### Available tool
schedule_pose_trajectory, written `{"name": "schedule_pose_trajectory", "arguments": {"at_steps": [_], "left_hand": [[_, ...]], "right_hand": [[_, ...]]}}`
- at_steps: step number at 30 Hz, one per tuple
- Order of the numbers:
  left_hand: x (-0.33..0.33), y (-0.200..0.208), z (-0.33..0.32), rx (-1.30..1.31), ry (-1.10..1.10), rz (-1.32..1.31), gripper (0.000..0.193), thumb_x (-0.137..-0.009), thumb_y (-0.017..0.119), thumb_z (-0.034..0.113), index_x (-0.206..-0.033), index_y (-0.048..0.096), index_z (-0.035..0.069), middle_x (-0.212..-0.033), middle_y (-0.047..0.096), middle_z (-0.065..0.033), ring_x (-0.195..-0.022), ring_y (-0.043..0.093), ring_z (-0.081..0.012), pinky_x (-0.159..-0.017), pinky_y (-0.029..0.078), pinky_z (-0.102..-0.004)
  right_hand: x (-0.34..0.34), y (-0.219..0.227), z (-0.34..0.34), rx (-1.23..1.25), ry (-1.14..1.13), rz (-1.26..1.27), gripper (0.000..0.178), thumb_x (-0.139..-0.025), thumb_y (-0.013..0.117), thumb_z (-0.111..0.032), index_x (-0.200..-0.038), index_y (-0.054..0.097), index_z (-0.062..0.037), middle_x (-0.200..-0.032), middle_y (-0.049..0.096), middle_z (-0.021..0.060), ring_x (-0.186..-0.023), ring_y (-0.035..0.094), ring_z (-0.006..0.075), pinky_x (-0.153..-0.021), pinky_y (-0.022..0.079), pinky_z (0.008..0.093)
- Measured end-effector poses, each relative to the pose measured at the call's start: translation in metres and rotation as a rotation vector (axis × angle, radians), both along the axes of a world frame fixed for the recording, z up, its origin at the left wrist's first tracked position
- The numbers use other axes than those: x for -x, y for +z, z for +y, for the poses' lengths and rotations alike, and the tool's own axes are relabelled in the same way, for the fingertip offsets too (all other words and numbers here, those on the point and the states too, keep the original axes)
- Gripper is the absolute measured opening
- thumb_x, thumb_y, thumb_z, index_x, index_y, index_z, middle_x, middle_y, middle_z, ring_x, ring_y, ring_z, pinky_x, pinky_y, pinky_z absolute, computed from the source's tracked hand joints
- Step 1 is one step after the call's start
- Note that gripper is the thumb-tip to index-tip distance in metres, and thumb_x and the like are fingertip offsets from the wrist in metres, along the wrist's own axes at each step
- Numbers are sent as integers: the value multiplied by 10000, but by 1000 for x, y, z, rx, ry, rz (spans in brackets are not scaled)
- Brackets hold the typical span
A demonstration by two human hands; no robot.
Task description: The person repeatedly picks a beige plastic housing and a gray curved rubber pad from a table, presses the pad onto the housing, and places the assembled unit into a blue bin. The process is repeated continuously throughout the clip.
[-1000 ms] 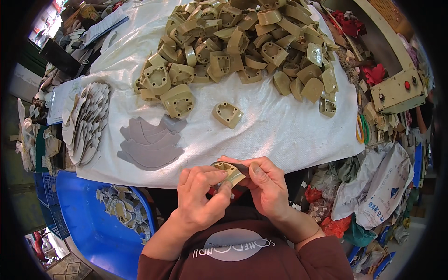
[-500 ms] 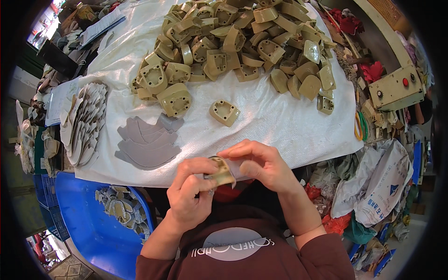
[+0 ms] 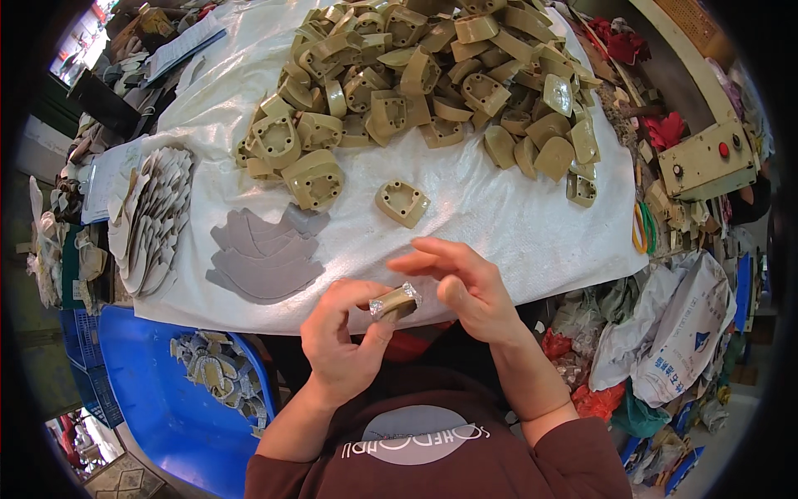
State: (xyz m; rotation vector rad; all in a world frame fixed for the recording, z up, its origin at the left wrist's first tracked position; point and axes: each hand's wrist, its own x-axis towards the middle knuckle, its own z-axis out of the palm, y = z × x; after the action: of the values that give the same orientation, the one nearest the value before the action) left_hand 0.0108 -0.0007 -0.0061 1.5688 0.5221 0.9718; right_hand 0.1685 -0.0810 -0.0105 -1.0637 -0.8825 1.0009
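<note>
Between the thumb and fingers of my left hand point(image 3: 342, 345) is a small olive-beige shoe heel point(image 3: 394, 303). It is held just above the table's near edge, its narrow side showing, with shiny, crinkled silvery material at both ends. My right hand point(image 3: 461, 291) hovers to the right of it, fingers stretched out and apart from the thumb, holding nothing. A single bare heel point(image 3: 402, 203) lies beyond my hands on the white sheet point(image 3: 532, 241). To the left, flat grey cover pieces point(image 3: 266, 258) overlap in a fan.
A big heap of heels point(image 3: 391, 112) covers the far part of the table. Pale cut pieces point(image 3: 150, 220) are stacked at the left edge. Below stands a blue tub point(image 3: 166, 416) with scraps. Plastic bags point(image 3: 673, 333) crowd the right side, under a control box point(image 3: 706, 158).
My left hand has turned the heel, so its narrow side with silvery ends now shows. My right hand has drawn away from the heel, and its fingers have come free.
</note>
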Motion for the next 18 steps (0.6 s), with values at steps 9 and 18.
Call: {"name": "schedule_pose_trajectory", "arguments": {"at_steps": [9,18], "left_hand": [[-7,0,-5,320,-36,-42,214,-741,660,-135,-910,601,-17,-982,646,-133,-882,608,-152,-766,490,-258],[-10,5,-7,-273,76,86,153,-746,729,-1,-854,624,22,-971,645,-133,-870,611,-215,-798,464,-307]], "right_hand": [[20,-1,3,-79,-209,-334,174,-822,650,-85,-985,591,-74,-1036,537,89,-952,457,248,-827,404,348],[13,4,2,-264,-239,-662,241,-837,682,-254,-964,584,-74,-950,520,82,-905,454,225,-800,387,366]]}}
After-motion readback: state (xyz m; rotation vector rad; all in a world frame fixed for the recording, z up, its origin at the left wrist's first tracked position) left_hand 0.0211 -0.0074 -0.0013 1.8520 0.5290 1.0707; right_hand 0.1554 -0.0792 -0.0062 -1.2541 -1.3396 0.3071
